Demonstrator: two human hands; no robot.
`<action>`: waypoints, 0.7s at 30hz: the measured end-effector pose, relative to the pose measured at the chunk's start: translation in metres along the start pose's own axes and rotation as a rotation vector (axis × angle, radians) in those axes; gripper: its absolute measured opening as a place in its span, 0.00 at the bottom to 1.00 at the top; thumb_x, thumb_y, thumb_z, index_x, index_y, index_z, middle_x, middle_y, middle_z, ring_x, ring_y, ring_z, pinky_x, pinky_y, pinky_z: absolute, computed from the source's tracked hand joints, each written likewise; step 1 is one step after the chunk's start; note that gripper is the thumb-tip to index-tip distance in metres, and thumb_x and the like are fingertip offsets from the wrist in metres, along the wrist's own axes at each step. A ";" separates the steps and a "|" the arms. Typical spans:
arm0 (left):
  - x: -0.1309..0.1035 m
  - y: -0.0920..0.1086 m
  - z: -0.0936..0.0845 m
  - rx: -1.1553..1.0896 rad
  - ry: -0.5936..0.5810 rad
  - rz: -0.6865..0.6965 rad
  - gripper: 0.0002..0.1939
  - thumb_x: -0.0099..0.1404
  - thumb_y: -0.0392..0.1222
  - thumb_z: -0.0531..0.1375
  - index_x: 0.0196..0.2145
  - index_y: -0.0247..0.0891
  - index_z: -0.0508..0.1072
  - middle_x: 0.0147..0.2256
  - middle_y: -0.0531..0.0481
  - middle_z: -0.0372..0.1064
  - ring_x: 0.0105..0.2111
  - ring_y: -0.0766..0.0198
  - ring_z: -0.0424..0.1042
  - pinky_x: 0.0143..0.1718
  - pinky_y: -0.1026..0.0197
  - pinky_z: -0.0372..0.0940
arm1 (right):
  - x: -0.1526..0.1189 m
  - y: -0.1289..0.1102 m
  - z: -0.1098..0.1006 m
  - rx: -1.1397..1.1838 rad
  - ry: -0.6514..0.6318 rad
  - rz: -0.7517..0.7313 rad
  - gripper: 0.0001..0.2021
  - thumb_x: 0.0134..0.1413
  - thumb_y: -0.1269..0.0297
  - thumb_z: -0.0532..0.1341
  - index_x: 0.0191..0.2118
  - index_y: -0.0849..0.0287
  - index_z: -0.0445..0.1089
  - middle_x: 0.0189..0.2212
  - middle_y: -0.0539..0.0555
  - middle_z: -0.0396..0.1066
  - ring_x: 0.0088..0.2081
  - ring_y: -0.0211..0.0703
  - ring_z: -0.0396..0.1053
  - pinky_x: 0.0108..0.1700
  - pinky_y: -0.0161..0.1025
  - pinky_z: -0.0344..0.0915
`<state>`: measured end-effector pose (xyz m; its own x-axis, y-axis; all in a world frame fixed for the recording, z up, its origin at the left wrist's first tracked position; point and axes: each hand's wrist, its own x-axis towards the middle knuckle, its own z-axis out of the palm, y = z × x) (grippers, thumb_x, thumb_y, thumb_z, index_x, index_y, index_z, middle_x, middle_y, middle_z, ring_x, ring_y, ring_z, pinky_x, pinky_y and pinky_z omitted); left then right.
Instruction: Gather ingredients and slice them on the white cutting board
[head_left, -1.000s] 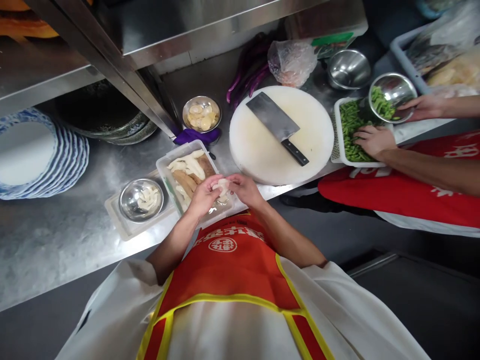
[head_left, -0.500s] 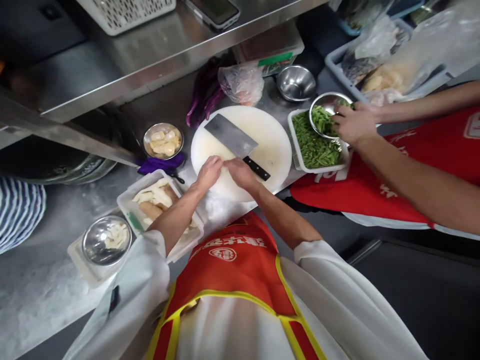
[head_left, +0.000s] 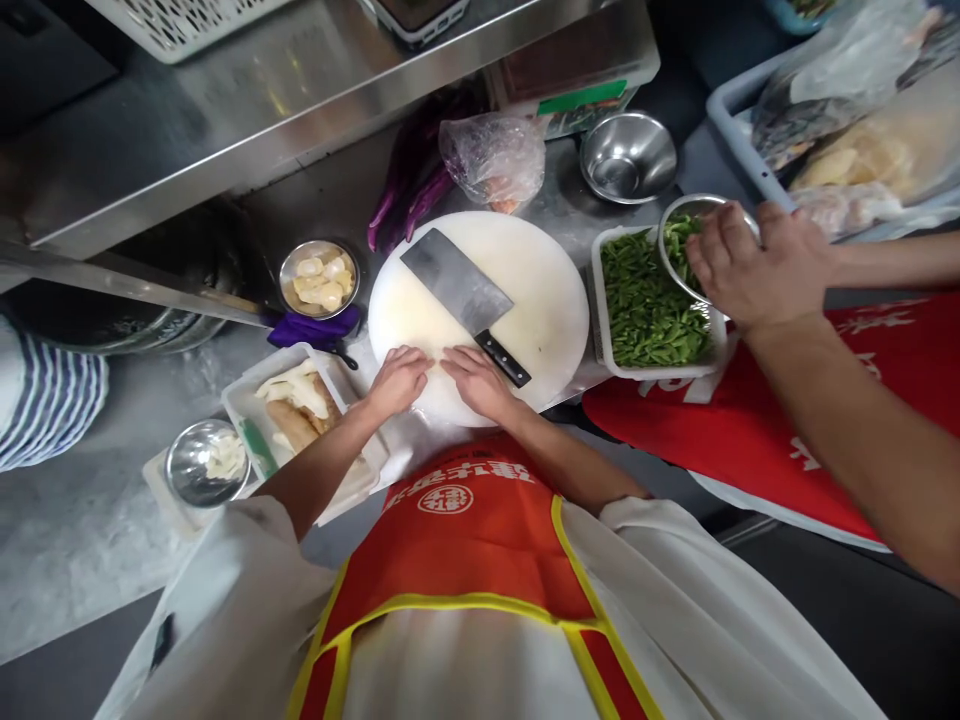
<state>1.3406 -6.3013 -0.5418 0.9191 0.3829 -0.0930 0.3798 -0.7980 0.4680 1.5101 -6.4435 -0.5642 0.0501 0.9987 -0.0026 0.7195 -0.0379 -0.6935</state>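
Note:
A round white cutting board (head_left: 551,290) lies on the metal counter. Across it rests a cleaver (head_left: 457,280), blade to the upper left and black handle toward the lower right. My left hand (head_left: 401,380) rests on the board's near left part, fingers slightly bent. Beside it, my right hand (head_left: 474,380) lies with fingers stretched over the near edge area, close to the cleaver's handle. A small gap separates the fingertips. Neither hand touches the cleaver, and no held object can be made out in them.
Left: a bowl of pale pieces (head_left: 319,280), purple cloth (head_left: 311,328), a tub of peeled pieces (head_left: 300,405), a small steel bowl (head_left: 196,463). Behind: eggplants (head_left: 427,200), a plastic bag (head_left: 491,160). Right: a green vegetable basket (head_left: 652,310) and another person's hands (head_left: 757,255) at a bowl.
My hands have moved slightly apart and flattened on the board. The view has shifted. The other person's hand has moved over the bowl of greens.

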 end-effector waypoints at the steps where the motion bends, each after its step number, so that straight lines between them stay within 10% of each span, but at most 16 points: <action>1: 0.005 -0.003 -0.005 -0.045 -0.035 0.002 0.18 0.65 0.33 0.53 0.45 0.40 0.81 0.40 0.42 0.74 0.44 0.51 0.69 0.50 0.46 0.64 | 0.000 0.000 0.000 0.005 -0.003 0.009 0.21 0.67 0.75 0.52 0.59 0.57 0.74 0.66 0.58 0.65 0.67 0.53 0.59 0.67 0.53 0.57; 10: 0.023 -0.008 -0.016 -0.237 -0.145 0.222 0.14 0.72 0.40 0.53 0.44 0.42 0.79 0.46 0.43 0.76 0.50 0.55 0.71 0.57 0.49 0.65 | 0.006 0.001 -0.011 -0.088 -0.071 -0.030 0.23 0.66 0.75 0.50 0.59 0.56 0.74 0.66 0.59 0.63 0.67 0.54 0.57 0.64 0.53 0.61; 16: 0.001 0.018 0.006 -0.109 -0.032 0.045 0.19 0.71 0.33 0.49 0.51 0.36 0.77 0.52 0.37 0.74 0.52 0.49 0.71 0.57 0.43 0.65 | -0.009 0.010 -0.044 -0.166 0.060 0.181 0.21 0.65 0.67 0.55 0.61 0.60 0.71 0.60 0.65 0.66 0.59 0.60 0.62 0.62 0.56 0.61; 21: -0.015 0.048 0.033 -0.161 0.168 -0.138 0.19 0.71 0.35 0.52 0.55 0.33 0.74 0.56 0.34 0.70 0.59 0.47 0.67 0.66 0.42 0.59 | -0.007 0.023 -0.059 -0.272 -0.127 0.366 0.31 0.60 0.70 0.56 0.70 0.63 0.59 0.50 0.70 0.67 0.51 0.64 0.65 0.54 0.56 0.66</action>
<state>1.3487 -6.3605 -0.5465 0.8240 0.5660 -0.0246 0.4666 -0.6534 0.5961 1.5672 -6.4534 -0.5373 0.2613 0.9137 -0.3113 0.8263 -0.3784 -0.4172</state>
